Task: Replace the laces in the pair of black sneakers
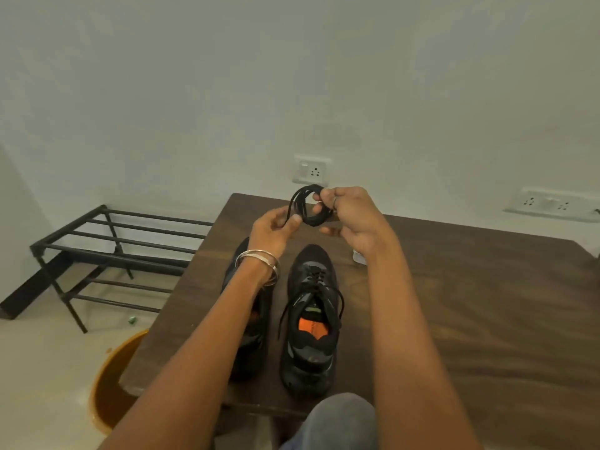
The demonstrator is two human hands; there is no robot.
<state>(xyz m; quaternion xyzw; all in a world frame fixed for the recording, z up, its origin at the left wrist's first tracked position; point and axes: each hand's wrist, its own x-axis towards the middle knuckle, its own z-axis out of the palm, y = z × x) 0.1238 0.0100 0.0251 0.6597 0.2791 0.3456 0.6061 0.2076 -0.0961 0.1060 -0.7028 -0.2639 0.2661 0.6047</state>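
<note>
Head view showed us pinching a loose end of the coiled black lace (310, 204) in our left hand (274, 230) while our right hand (349, 219) gripped the coil above the two black sneakers (310, 316). We judged that a hasty pull could knot the coil or drop it. The sneakers stood on a dark wooden table (470, 303) against a pale wall, a black metal rack (107, 251) beside it.

**Dim, soft indoor light with wide-angle bending**

Muted, greenish light is falling evenly across the plain pale wall (292, 76). The dark brown wooden table (487, 303) is showing only faint shadows. Edges are curving; fine detail is looking slightly soft.
</note>
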